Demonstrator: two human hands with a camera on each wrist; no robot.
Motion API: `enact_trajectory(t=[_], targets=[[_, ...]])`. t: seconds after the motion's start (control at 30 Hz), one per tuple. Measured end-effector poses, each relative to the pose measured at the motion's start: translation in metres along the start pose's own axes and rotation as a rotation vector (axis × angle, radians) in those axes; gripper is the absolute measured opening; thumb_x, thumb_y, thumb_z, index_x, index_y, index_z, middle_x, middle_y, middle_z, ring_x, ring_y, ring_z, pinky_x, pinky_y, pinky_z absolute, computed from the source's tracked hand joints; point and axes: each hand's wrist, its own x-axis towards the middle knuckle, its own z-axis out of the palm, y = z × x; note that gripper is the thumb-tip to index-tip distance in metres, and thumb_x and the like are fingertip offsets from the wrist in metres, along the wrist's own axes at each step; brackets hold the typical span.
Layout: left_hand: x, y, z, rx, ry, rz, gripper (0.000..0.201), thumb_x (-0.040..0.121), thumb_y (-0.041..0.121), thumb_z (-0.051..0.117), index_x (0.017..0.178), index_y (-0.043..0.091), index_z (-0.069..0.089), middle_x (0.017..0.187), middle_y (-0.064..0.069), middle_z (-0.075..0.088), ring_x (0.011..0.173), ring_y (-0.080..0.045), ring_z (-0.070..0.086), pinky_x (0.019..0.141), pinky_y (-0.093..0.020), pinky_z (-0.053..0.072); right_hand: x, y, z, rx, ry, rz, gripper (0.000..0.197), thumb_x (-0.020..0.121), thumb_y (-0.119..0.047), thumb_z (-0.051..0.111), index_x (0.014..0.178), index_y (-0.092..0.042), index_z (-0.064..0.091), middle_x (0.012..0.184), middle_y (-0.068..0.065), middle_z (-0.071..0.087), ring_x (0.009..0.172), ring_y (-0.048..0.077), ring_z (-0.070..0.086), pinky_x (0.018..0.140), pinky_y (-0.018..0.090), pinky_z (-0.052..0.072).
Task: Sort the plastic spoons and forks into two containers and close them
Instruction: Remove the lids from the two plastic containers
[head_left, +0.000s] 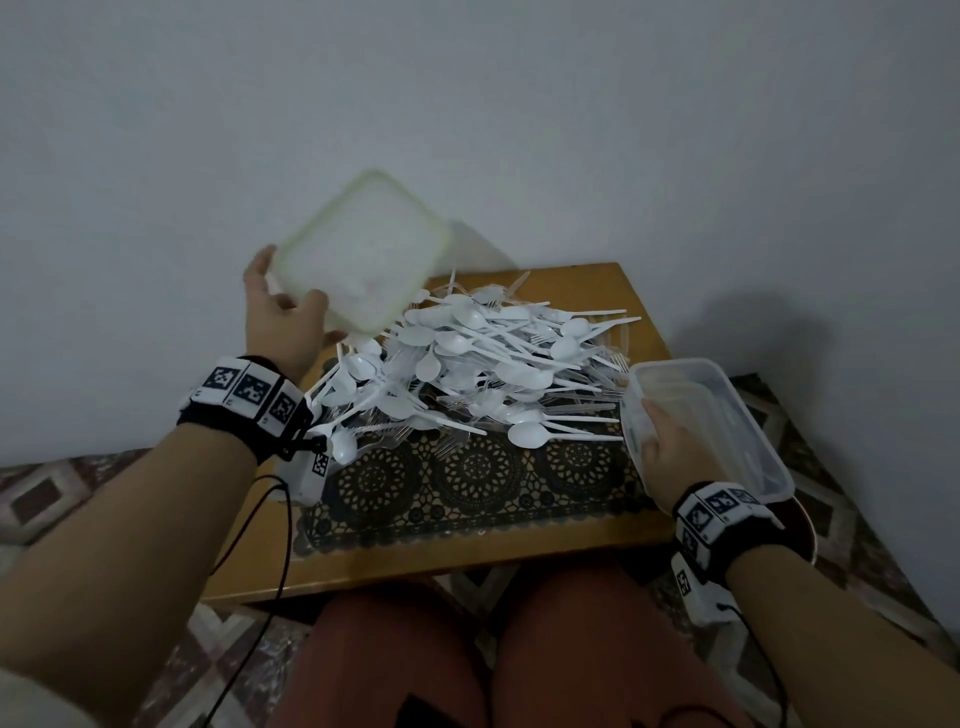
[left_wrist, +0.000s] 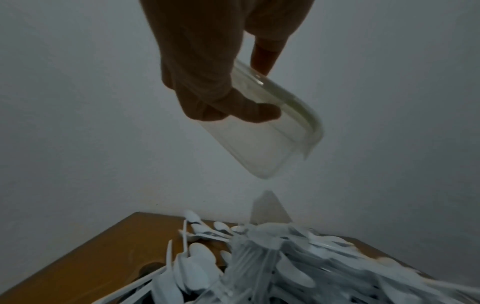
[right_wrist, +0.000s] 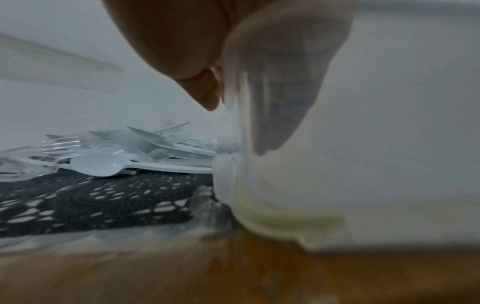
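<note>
Big messy pile of white plastic spoons and clear forks dumped on the wooden table, mostly on top of a dark lace mat. Taking the pile as the landmark for everything else.

Left hand up in the air, above and off the pile's left-far corner, clamped on a clear container with a green-edged lid. Thumb curled over the container's side, other fingers behind it, the box sticking out past the fingers and tilted toward the pile. Not touching the cutlery at all. A bit motion-blurred.

Right hand down at the pile's right edge, gripping the near-left corner of a second, open clear container that sits just beside the spoon handles. From the wrist view: thumb outside the wall, fingers showing through the plastic from inside, so pinching the rim. Blurry there too, with a greenish edge under that container; can't tell what it belongs to.
</note>
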Motion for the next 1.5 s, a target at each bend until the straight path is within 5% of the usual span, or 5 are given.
enact_trajectory(t=[0.17, 0.37, 0.73, 1.3, 1.5], targets=[[-0.038, 0.005, 0.010, 0.059, -0.436, -0.065, 0.057, 0.091, -0.001, 0.050, 0.122, 0.047, 0.048, 0.115, -0.008, 0.059, 0.085, -0.020, 0.070, 0.062, -0.039, 0.058, -0.004, -0.038, -0.022, 0.121, 0.188, -0.184, 0.050, 0.099, -0.033, 0.042, 0.146, -0.017, 0.038, 0.139, 0.014, 0.051, 0.127, 0.028, 0.046, 0.107, 0.045, 0.039], [-0.079, -0.014, 0.012, 0.098, -0.735, -0.276, 0.050, 0.094, -0.002, 0.044, 0.121, 0.038, 0.056, 0.088, -0.005, 0.064, 0.063, -0.016, 0.064, 0.051, -0.032, 0.055, -0.019, -0.073, -0.027, 0.874, -0.218, -0.044, 0.057, 0.099, -0.053, 0.035, 0.152, -0.036, 0.022, 0.152, -0.008, 0.036, 0.131, 0.012, 0.044, 0.095, 0.039, 0.051], [-0.111, -0.078, 0.007, 0.528, -0.616, -0.181, 0.034, 0.102, 0.022, 0.043, 0.136, 0.027, 0.043, 0.110, -0.003, 0.065, 0.091, -0.018, 0.068, 0.076, -0.035, 0.058, -0.036, -0.055, 0.012, 0.528, -0.365, 0.009, 0.040, 0.101, -0.028, 0.044, 0.141, -0.028, 0.044, 0.113, -0.008, 0.064, 0.082, -0.002, 0.058, 0.061, 0.015, 0.049], [-0.115, -0.128, 0.018, 0.809, -0.382, -0.019, 0.043, 0.104, 0.035, 0.032, 0.141, 0.015, 0.040, 0.121, -0.017, 0.061, 0.111, -0.034, 0.058, 0.093, -0.037, 0.043, -0.015, -0.079, 0.039, 0.377, -0.250, -0.015, 0.046, 0.105, -0.026, 0.033, 0.150, -0.017, 0.032, 0.129, 0.016, 0.057, 0.098, 0.029, 0.063, 0.084, 0.034, 0.049], [-0.114, -0.143, 0.019, 0.706, -0.406, -0.024, 0.040, 0.105, 0.037, 0.024, 0.140, 0.021, 0.034, 0.106, -0.014, 0.060, 0.096, -0.027, 0.057, 0.088, -0.031, 0.039, -0.015, -0.074, 0.052, 0.436, -0.239, -0.009, 0.042, 0.106, -0.027, 0.027, 0.148, -0.025, 0.029, 0.078, 0.012, 0.063, 0.060, 0.026, 0.056, 0.054, 0.030, 0.045]])
